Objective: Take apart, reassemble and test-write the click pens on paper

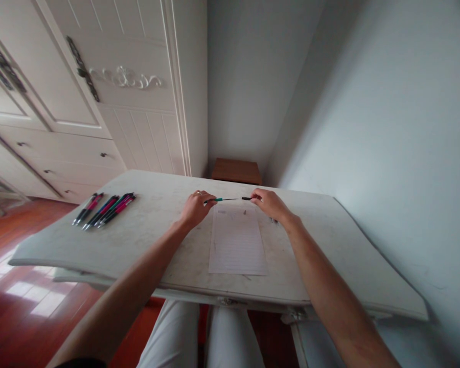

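My left hand point(195, 207) and my right hand point(269, 203) hold the two ends of a thin pen part point(230, 199), green at its left end and black at its right, level above the far edge of a lined sheet of paper point(236, 240). Both hands are closed in a pinch. A small dark bit point(245, 212) lies on the paper under the pen part. Small metal pieces point(274, 221) lie beside my right wrist; I cannot make out what they are.
Several pink and green pens point(104, 209) lie in a row at the white table's point(138, 245) far left. White wardrobe doors and drawers point(80, 102) stand to the left, a brown wooden stool point(236, 170) beyond the table, a wall close on the right.
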`<move>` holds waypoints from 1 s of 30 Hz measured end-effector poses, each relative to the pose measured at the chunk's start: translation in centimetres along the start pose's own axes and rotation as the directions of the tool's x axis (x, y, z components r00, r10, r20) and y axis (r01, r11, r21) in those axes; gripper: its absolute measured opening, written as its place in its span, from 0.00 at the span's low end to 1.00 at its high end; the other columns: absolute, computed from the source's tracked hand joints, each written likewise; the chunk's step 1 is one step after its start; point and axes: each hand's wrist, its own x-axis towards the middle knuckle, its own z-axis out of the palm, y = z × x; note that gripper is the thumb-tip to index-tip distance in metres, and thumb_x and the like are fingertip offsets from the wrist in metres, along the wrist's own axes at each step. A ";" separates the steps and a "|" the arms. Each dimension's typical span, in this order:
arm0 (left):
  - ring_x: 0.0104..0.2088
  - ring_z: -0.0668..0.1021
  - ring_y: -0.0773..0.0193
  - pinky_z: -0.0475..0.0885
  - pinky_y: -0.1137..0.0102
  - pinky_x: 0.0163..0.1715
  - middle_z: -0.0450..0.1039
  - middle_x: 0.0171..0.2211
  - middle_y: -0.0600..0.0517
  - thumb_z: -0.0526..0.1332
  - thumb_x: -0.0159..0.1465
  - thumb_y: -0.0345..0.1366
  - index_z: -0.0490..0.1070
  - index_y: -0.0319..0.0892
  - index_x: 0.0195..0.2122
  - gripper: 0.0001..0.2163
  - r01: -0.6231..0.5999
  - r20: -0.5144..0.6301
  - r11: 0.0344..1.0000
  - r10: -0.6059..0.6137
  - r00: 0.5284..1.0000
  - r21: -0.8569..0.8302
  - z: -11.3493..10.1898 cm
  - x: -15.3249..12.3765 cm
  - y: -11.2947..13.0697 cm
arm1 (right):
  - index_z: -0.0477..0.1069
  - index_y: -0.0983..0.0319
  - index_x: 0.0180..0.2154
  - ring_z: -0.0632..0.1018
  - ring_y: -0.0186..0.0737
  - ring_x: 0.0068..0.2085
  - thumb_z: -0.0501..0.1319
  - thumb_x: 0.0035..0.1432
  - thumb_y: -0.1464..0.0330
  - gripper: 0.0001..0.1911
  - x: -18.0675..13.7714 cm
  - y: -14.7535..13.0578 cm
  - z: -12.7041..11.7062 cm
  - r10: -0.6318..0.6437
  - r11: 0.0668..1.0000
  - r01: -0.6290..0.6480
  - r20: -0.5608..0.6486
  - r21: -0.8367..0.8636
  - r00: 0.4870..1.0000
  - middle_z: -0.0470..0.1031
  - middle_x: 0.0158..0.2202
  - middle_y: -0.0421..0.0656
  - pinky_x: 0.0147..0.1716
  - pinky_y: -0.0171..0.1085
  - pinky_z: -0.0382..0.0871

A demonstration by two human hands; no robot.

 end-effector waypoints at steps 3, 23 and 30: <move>0.39 0.78 0.54 0.72 0.61 0.43 0.81 0.36 0.48 0.63 0.62 0.35 0.81 0.44 0.38 0.07 0.011 0.005 1.000 -0.010 1.000 -0.008 0.0 0.0 0.1 | 0.73 0.60 0.35 0.76 0.39 0.36 0.61 0.59 0.72 0.03 0.0 -0.5 0.0 -0.001 0.999 0.001 -0.003 0.036 1.000 0.78 0.33 0.42 0.39 0.37 0.66; 0.38 0.78 0.56 0.71 0.61 0.43 0.81 0.36 0.48 0.63 0.63 0.35 0.81 0.44 0.37 0.07 -0.066 0.017 0.997 0.067 0.998 -0.040 -0.2 0.1 0.5 | 0.73 0.62 0.34 0.76 0.39 0.36 0.62 0.58 0.73 0.02 0.1 -1.3 0.5 -0.112 0.987 0.116 -0.041 0.108 0.993 0.78 0.34 0.43 0.39 0.36 0.65; 0.38 0.78 0.56 0.71 0.61 0.43 0.81 0.36 0.49 0.63 0.63 0.35 0.80 0.44 0.37 0.06 -0.076 0.010 0.996 0.076 0.997 -0.047 -0.3 0.1 0.5 | 0.74 0.61 0.33 0.75 0.39 0.37 0.61 0.59 0.73 0.04 0.3 -1.1 0.6 -0.164 0.978 0.171 -0.061 0.117 0.985 0.77 0.34 0.43 0.40 0.36 0.64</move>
